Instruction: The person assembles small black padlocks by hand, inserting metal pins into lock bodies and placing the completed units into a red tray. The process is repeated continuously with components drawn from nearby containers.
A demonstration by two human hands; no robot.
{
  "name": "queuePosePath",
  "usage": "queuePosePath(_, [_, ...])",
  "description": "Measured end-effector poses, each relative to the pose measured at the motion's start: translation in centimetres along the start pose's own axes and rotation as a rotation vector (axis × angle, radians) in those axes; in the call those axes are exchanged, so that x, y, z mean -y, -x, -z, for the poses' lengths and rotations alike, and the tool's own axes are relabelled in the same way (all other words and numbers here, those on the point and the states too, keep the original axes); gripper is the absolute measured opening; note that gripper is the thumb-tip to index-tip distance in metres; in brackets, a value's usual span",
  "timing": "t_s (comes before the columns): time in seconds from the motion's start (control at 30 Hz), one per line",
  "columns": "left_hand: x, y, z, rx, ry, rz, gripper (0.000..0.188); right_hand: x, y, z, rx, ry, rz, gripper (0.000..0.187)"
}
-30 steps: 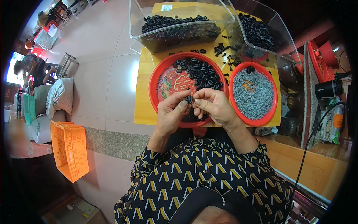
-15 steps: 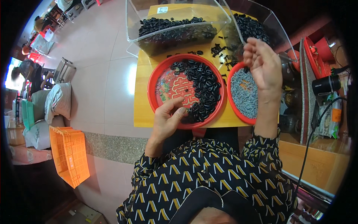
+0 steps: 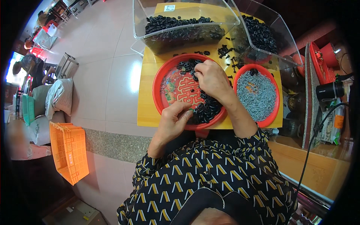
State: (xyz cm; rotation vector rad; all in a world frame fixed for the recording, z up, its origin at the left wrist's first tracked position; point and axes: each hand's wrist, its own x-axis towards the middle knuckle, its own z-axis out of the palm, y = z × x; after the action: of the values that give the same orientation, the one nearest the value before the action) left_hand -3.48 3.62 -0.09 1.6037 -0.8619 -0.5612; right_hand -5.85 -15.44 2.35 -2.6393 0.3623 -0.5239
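Observation:
Small black oval pieces with two holes [image 3: 206,112] are heaped along the right side of a round red tray [image 3: 159,77] with a printed bottom. Over the tray's near edge is my left hand [image 3: 172,120], thumb and fingers pinched together; whatever lies between them is too small to name. My right hand [image 3: 213,80] reaches across the heap with curled fingers, its fingertips down at the black pieces near the tray's far side. Its fingers hide what they grip. To the right, a smaller red tray [image 3: 276,103] holds many grey screws [image 3: 257,99].
Two clear plastic bins [image 3: 187,28] [image 3: 287,33] of black pieces stand at the back of the yellow table [image 3: 147,108]. Loose black bits [image 3: 225,51] lie between bins and trays. On the floor at left stands an orange crate [image 3: 69,152]; another person [image 3: 32,69] sits farther off.
My right hand has come down and left, from above the screw tray to the black pieces in the larger tray. My left hand stays pinched at the near edge. The view has shifted slightly.

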Motion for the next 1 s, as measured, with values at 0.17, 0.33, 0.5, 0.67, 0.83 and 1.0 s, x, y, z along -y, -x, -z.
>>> queuePosePath(0.17, [-0.8, -0.2, 0.0, 0.03, -0.089, -0.065, 0.019, -0.2, -0.8, -2.1, 0.049, 0.193, 0.014, 0.011])
queuePosePath(0.33, [-0.2, -0.4, 0.3, 0.012, -0.06, -0.038, 0.019, 0.0, -0.6, -2.9, 0.037, 0.244, 0.061, 0.01])
queuePosePath(0.5, [-0.2, -3.5, 1.7, -0.215, -0.542, -0.351, 0.017, 0.4, -1.1, -3.2, 0.098, 0.293, 0.075, 0.014])
queuePosePath(0.67, [0.2, -7.8, 3.1, -0.187, -0.804, -0.373, 0.013, 0.6, -1.1, -3.0, 0.132, 0.353, 0.124, 0.014])
queuePosePath(0.83, [1.4, -9.9, 2.2, -0.123, -0.863, -0.282, 0.009, 0.4, -0.8, -2.9, 0.123, 0.301, 0.133, 0.014])
queuePosePath(1.0, [2.6, -11.0, 1.4, -0.121, -0.942, -0.254, 0.008, 0.4, -0.5, -3.4, 0.107, 0.289, 0.151, 0.013])
